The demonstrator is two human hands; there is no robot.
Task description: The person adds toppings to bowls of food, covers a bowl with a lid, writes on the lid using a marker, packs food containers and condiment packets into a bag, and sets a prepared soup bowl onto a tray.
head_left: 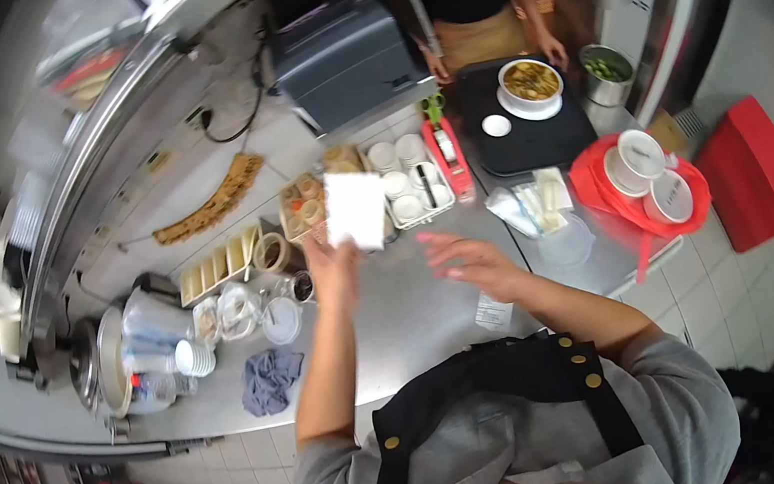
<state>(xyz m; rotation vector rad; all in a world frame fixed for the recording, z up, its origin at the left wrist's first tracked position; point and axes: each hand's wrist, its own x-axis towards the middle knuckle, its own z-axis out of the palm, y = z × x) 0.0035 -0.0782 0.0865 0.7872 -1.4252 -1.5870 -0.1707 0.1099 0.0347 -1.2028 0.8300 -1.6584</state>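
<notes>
My left hand (pixel 335 265) is closed on the lower left edge of a white rectangular thing (pixel 355 211), perhaps paper or a packet, held above the steel counter (pixel 388 313). My right hand (pixel 472 264) is open over the counter with fingers spread, holding nothing. Below it lies a printed slip (pixel 493 312). Small white containers (pixel 404 196) fill a tray just beyond my hands, beside a red and green dispenser (pixel 444 144). Left of the white thing stands a box of small orange-toned items (pixel 303 205).
Another person's hand (pixel 552 49) is near a black tray (pixel 533 143) with a food bowl (pixel 531 82). A red basin (pixel 614 206) holds white containers at the right. A grey cloth (pixel 272 380), lids and cups (pixel 194 358) stand left. A grey machine (pixel 343 61) is behind.
</notes>
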